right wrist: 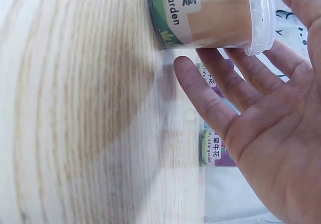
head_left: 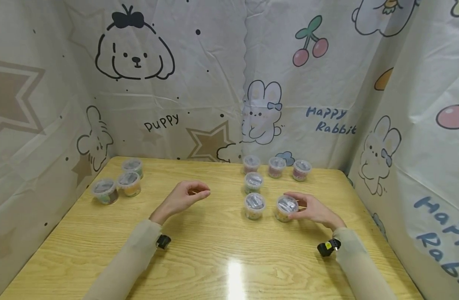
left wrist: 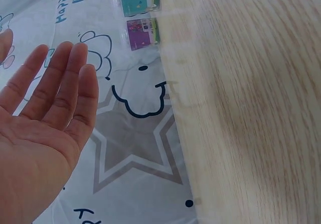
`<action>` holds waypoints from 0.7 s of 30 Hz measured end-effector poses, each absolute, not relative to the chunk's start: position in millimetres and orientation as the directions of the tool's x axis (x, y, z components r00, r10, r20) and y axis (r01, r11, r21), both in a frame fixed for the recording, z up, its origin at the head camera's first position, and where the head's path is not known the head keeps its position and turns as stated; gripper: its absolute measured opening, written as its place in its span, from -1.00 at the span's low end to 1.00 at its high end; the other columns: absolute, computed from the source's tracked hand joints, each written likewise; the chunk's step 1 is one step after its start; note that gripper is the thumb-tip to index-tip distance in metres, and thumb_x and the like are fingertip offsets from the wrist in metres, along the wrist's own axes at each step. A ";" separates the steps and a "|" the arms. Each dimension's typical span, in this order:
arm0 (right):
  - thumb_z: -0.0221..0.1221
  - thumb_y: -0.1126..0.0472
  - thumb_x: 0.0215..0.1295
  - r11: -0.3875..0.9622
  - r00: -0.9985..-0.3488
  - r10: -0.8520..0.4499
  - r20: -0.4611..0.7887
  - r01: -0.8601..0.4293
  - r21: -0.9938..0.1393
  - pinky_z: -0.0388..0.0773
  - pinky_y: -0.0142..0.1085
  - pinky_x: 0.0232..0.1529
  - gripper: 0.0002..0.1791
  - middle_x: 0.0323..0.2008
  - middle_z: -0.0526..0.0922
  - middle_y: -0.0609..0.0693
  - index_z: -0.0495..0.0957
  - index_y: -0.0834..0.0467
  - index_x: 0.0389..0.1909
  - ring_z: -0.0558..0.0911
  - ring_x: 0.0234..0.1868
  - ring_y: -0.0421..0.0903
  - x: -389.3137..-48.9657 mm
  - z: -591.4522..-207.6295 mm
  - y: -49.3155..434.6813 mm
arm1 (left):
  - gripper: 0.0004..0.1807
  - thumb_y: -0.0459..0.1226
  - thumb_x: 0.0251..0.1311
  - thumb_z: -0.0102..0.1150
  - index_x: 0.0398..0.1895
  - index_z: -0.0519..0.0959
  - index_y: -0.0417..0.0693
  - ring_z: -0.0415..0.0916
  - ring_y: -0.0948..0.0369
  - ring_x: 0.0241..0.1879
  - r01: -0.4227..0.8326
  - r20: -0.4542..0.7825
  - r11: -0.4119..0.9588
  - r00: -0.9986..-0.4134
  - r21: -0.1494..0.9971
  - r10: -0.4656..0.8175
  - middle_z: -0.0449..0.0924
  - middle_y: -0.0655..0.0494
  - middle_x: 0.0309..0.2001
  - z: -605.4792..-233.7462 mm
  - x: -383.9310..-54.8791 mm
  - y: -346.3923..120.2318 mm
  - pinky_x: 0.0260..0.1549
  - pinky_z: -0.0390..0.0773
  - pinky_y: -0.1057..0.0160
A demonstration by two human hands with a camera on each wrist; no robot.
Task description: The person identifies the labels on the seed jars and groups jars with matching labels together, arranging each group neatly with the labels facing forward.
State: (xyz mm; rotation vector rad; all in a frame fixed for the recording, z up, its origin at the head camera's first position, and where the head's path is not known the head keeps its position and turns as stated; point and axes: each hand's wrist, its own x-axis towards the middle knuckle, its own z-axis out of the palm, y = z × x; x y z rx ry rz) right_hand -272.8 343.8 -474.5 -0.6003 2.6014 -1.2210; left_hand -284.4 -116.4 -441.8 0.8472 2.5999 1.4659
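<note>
My right hand (head_left: 315, 211) holds a small clear plastic tub (head_left: 287, 208) with a lid and yellow-orange label, thumb on the near side and fingers round the back. In the right wrist view this tub (right wrist: 215, 18) shows a sunflower picture and the words "little garden", its base close to the table. Just left of it stands a similar yellow-labelled tub (head_left: 254, 207), with a greenish tub (head_left: 253, 183) behind that one. My left hand (head_left: 184, 196) hovers over the table's left middle, holding nothing; its fingers look relaxed in the left wrist view.
Three purple-labelled tubs, among them the rightmost tub (head_left: 302, 171), line the back of the wooden table (head_left: 214, 250). At the far left stand three more, including an orange tub (head_left: 129, 184) and a dark tub (head_left: 105, 191). Printed cloth (head_left: 210, 83) hangs behind and at both sides.
</note>
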 end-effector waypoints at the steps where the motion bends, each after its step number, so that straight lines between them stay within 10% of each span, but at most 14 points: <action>1: 0.42 0.06 0.13 0.573 -0.896 -0.444 -0.013 -0.273 -0.773 0.38 -0.04 0.24 -0.14 0.38 0.35 0.20 0.28 0.15 0.42 0.45 0.27 0.16 -273.3 -474.5 343.7 | -0.72 0.00 0.33 0.17 -0.06 0.67 0.09 0.61 0.24 -0.11 0.438 0.224 0.406 -0.851 0.802 0.475 0.70 0.18 -0.10 -441.8 -284.9 -116.5 -0.04 0.59 0.13; 11: 0.28 0.00 0.29 0.555 -0.923 -0.384 0.009 -0.238 -0.797 0.29 0.21 0.31 -0.21 0.40 0.34 0.19 0.21 0.15 0.46 0.33 0.38 0.24 -270.8 -465.0 336.0 | -0.67 0.02 0.35 0.14 -0.01 0.66 0.07 0.62 0.20 -0.10 0.401 0.193 0.419 -0.869 0.815 0.456 0.69 0.12 -0.06 -440.1 -285.5 -121.8 -0.03 0.59 0.09; 21: 0.13 -0.02 0.44 0.625 -0.946 -0.171 0.276 -0.321 -0.712 0.53 0.07 0.12 -0.57 0.11 0.64 0.14 0.55 0.15 0.18 0.61 0.12 0.10 -266.8 -446.4 297.8 | -0.70 -0.02 0.37 0.13 -0.04 0.67 0.04 0.61 0.17 -0.10 0.393 0.258 0.521 -0.914 0.758 0.313 0.70 0.12 -0.08 -447.3 -285.4 -138.8 -0.07 0.61 0.10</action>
